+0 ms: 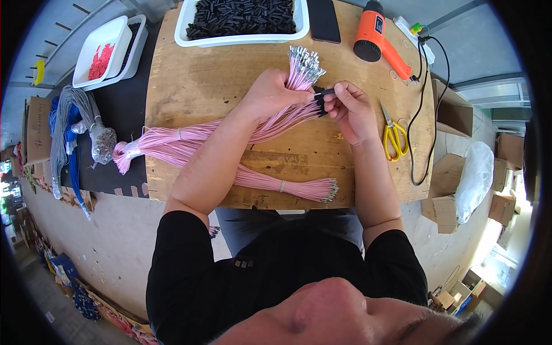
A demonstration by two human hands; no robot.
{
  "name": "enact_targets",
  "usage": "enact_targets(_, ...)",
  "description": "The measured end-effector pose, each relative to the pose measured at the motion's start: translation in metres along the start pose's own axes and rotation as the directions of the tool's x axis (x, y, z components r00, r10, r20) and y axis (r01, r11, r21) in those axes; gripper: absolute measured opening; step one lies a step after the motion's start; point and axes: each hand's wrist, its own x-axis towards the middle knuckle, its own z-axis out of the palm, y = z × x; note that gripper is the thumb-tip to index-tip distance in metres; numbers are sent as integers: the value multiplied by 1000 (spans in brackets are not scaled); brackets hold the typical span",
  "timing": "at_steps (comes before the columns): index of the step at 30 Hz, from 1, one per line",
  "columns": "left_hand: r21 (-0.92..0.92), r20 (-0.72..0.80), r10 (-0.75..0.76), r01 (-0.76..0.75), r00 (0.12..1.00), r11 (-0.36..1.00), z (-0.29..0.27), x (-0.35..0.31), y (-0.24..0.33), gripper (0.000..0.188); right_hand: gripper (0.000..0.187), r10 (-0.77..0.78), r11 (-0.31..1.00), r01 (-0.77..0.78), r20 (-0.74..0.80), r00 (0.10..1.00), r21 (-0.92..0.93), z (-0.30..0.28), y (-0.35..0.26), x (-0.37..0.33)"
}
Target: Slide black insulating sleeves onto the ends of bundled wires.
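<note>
My left hand (280,95) is closed round a bundle of pink wires (299,80) whose silvery metal terminals (306,64) fan out above the fist. Close beside it, my right hand (351,109) pinches a short black sleeve (325,92) between thumb and fingers. That sleeve lies level at the left fingertips, and a wire end meets it there. Several black sleeves (319,106) cluster on wires just below, partly hidden by the hands. The wires run left across the table to a tied end (131,150). Nearer me, a second part of the bundle (287,186) lies with its terminals to the right.
A white tray (241,40) of black sleeves stands at the back, with a phone (325,22) beside it. At right are an orange heat gun (374,34), yellow-handled scissors (393,138) and a black cable (422,115). White trays (92,49) and grey wires (69,115) occupy the left side table.
</note>
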Motion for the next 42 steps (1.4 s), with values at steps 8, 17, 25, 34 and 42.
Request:
enact_targets(8, 28, 14, 48, -49, 999, 998, 0, 3, -3, 18, 17, 18, 998, -20, -24, 1000, -62, 8, 1, -1)
enact_targets(17, -14, -33, -26, 26, 999, 1000, 2, 2, -2, 20, 18, -68, 994, 53, -150, 986, -97, 5, -6, -2)
enact_targets(25, 23, -114, -14, 16, 993, 1000, 2, 5, -6, 22, 19, -404, 788, 319, -52, 913, -527, -1, 6, 6)
enact_targets(34, -71, -77, -4, -1, 997, 998, -1, 3, -2, 23, 21, -336, -61, 522, 510, 792, -851, 14, 11, 5)
enact_targets(42, -191, 30, -7, 13, 1000, 981, 0, -5, 5, 25, 15, -211, -120, 526, 540, 815, -842, 18, -2, -17)
